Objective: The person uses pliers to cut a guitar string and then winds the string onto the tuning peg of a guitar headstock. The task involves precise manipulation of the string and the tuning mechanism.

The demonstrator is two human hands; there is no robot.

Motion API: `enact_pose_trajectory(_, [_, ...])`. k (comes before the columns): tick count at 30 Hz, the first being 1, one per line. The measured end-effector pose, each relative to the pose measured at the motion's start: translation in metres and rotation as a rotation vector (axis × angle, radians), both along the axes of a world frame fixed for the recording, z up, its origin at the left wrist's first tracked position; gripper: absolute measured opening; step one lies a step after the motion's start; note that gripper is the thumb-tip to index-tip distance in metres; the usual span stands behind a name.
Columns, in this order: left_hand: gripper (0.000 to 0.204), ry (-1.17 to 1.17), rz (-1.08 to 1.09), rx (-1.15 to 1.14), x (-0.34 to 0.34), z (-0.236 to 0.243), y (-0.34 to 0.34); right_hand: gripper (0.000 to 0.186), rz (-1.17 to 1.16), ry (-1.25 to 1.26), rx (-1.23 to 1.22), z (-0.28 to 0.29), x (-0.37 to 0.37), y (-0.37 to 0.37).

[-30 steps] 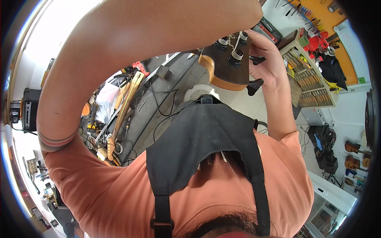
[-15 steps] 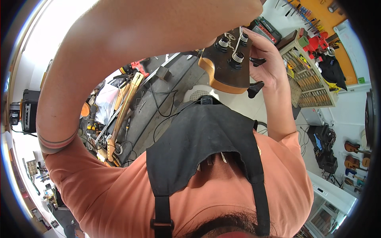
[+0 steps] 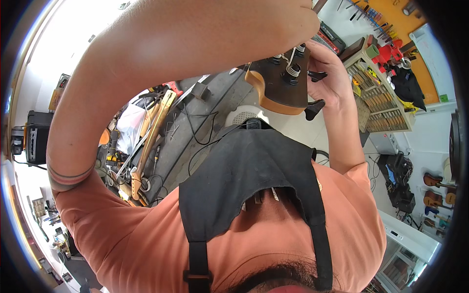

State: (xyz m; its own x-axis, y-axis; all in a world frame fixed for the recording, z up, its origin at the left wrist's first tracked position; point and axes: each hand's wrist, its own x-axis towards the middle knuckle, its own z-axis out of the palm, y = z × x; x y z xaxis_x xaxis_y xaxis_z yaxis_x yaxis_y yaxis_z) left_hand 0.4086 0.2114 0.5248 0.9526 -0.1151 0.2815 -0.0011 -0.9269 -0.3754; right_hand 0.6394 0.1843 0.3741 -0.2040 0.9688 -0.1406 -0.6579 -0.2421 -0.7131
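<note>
A dark bass-guitar headstock (image 3: pixel 277 93), with a pale wood edge, black tuners and silver string windings, hangs above my black apron (image 3: pixel 249 161). My right hand (image 3: pixel 330 73) curls round it from behind on the right, beside the tuner keys (image 3: pixel 315 107). My left forearm arches across the top and covers part of the headstock. Above that, my left hand (image 3: pixel 298 22) has its fingers curled at the upper edge, next to a thin brownish stick-like piece (image 3: pixel 319 7); what those fingers grip is hidden.
A grey workbench (image 3: pixel 202 127) at left carries tools, cables and a loose neck (image 3: pixel 151 146). A perforated white stool seat (image 3: pixel 239 115) sits below. At right stand a wooden drawer rack (image 3: pixel 381 107), black cases (image 3: pixel 395 185) and hanging guitars (image 3: pixel 432 198). An amplifier (image 3: pixel 36 141) is far left.
My left hand and forearm have shifted slightly, covering more of the headstock face and upper tuners. The thin brownish piece now shows above the hand. My right hand has stayed in place.
</note>
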Motion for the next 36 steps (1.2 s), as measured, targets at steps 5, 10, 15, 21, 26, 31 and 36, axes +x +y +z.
enact_pose_trajectory(5, [0.022, -0.018, -0.061, 0.015, 0.010, -0.008, 0.012, 0.020, -0.067, -0.020, -0.001, -0.002, 0.010, -0.005])
enact_pose_trajectory(10, [0.020, 0.005, -0.037, 0.003, 0.008, -0.010, 0.013, 0.019, 0.024, 0.044, 0.044, 0.001, 0.008, -0.004])
enact_pose_trajectory(15, [0.022, -0.004, -0.041, -0.054, 0.005, -0.011, 0.013, 0.019, -0.098, -0.047, -0.055, 0.005, 0.001, -0.006])
enact_pose_trajectory(21, [0.027, 0.097, -0.035, 0.083, 0.008, 0.000, 0.007, 0.017, -0.073, -0.108, -0.020, 0.003, 0.005, -0.003])
enact_pose_trajectory(26, [0.024, 0.101, -0.039, 0.072, 0.003, -0.003, 0.012, 0.018, -0.074, -0.080, -0.003, 0.000, 0.002, 0.000])
enact_pose_trajectory(31, [0.015, 0.018, -0.040, -0.049, 0.000, -0.009, 0.019, 0.019, -0.097, -0.073, -0.027, 0.008, -0.007, -0.003])
enact_pose_trajectory(36, [0.011, 0.056, -0.005, -0.022, 0.002, -0.005, 0.024, 0.021, -0.026, -0.076, 0.017, 0.005, 0.000, -0.001])
